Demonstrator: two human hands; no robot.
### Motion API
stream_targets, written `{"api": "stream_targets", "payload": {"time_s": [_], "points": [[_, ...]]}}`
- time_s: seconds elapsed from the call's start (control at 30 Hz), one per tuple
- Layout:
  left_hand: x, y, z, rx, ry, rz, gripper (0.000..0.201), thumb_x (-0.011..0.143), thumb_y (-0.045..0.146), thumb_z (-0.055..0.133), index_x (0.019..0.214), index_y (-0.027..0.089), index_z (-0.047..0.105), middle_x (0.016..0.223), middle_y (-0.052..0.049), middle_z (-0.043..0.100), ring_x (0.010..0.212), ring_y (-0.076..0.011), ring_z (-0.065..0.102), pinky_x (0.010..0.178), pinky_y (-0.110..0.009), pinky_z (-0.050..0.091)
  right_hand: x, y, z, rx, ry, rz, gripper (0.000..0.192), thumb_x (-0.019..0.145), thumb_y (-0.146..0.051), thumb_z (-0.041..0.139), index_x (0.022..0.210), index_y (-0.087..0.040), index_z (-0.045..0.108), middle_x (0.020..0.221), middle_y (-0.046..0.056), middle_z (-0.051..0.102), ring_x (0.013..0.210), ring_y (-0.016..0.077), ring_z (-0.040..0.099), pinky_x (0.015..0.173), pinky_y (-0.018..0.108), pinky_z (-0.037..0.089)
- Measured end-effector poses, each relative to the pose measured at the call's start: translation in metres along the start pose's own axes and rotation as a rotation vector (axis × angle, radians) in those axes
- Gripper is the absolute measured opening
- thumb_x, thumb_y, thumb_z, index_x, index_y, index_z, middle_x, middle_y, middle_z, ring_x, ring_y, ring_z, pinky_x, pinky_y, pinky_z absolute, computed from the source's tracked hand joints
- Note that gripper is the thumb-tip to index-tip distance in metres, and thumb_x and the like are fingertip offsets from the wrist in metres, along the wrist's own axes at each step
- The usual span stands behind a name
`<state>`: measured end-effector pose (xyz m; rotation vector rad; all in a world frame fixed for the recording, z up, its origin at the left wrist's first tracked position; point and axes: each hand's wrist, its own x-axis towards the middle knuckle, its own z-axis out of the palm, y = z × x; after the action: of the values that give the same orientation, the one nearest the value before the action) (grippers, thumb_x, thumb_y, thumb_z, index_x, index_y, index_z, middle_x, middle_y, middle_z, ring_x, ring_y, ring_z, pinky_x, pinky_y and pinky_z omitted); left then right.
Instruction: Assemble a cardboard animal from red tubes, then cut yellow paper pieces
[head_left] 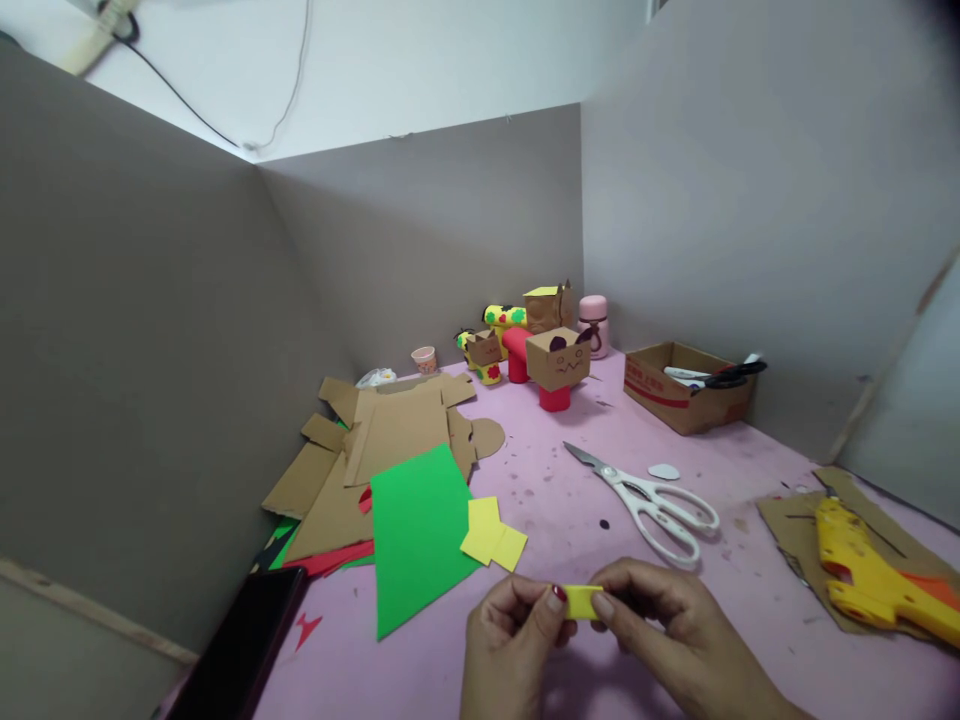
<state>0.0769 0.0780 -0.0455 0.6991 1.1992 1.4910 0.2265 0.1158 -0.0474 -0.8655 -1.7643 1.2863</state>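
Note:
A small piece of yellow paper (581, 602), seemingly folded or doubled over, is pinched between my two hands above the pink table. My left hand (514, 640) grips its left end between thumb and fingers. At the right end, my right hand (660, 625) holds it the same way. Just beyond my left hand lie yellow paper squares (493, 530), overlapping the edge of a green sheet (420, 540). White-handled scissors (651, 505) rest partly open on the table past my right hand, blades pointing away to the left.
Cardboard pieces (401, 430) are piled at the left, near a dark phone (240, 645). A yellow glue gun (870, 570) lies on cardboard at right. Behind are a cardboard box (660, 400) of tools, cardboard animal figures (556, 365), a pink flask (593, 325) and a paper cup (424, 360).

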Motion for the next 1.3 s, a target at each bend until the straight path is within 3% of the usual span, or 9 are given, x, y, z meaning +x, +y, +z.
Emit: {"api": "stream_targets", "payload": {"time_s": [0.6, 0.97, 1.07, 1.17, 1.3], "points": [[-0.001, 0.000, 0.000, 0.127, -0.011, 0.052, 0.035, 0.057, 0.046, 0.078, 0.053, 0.015, 0.062, 0.048, 0.000, 0.060, 0.048, -0.0095, 0.049, 0.051, -0.020, 0.035, 0.002, -0.006, 0.000, 0.073, -0.014, 0.078, 0.021, 0.081, -0.035, 0.058, 0.075, -0.018, 0.068, 0.069, 0.004, 0.068, 0.066, 0.0177, 0.059, 0.060, 0.027, 0.044], [-0.008, 0.004, -0.003, 0.603, -0.086, 0.363, 0.023, 0.075, 0.031, 0.062, 0.057, 0.018, 0.062, 0.055, -0.001, 0.058, 0.056, -0.0137, 0.050, 0.057, -0.023, 0.038, 0.005, -0.009, -0.006, -0.154, -0.098, 0.016, 0.017, 0.079, -0.028, 0.057, 0.067, -0.018, 0.064, 0.065, 0.001, 0.060, 0.064, 0.0165, 0.054, 0.058, 0.027, 0.039], [-0.005, -0.002, -0.002, 0.432, -0.100, 0.269, 0.025, 0.074, 0.041, 0.064, 0.064, 0.018, 0.062, 0.059, 0.000, 0.057, 0.057, -0.0131, 0.049, 0.056, -0.023, 0.037, 0.006, -0.009, -0.005, -0.093, -0.089, 0.038, 0.017, 0.078, -0.028, 0.058, 0.066, -0.018, 0.063, 0.063, 0.001, 0.060, 0.062, 0.0160, 0.053, 0.057, 0.027, 0.039], [-0.002, -0.007, 0.001, 0.240, -0.100, 0.111, 0.035, 0.062, 0.049, 0.074, 0.068, 0.017, 0.059, 0.060, 0.002, 0.054, 0.055, -0.0109, 0.046, 0.053, -0.021, 0.035, 0.004, -0.006, 0.001, 0.021, -0.018, 0.069, 0.023, 0.078, -0.036, 0.060, 0.066, -0.017, 0.063, 0.063, 0.002, 0.062, 0.063, 0.0170, 0.054, 0.058, 0.027, 0.040], [-0.001, -0.006, 0.003, 0.264, -0.139, 0.032, 0.042, 0.059, 0.052, 0.075, 0.057, 0.016, 0.054, 0.053, 0.002, 0.054, 0.052, -0.0098, 0.045, 0.053, -0.021, 0.033, 0.002, -0.001, 0.007, 0.106, 0.003, 0.123, 0.029, 0.077, -0.043, 0.062, 0.067, -0.016, 0.064, 0.063, 0.002, 0.062, 0.064, 0.0176, 0.054, 0.060, 0.028, 0.040]]}}
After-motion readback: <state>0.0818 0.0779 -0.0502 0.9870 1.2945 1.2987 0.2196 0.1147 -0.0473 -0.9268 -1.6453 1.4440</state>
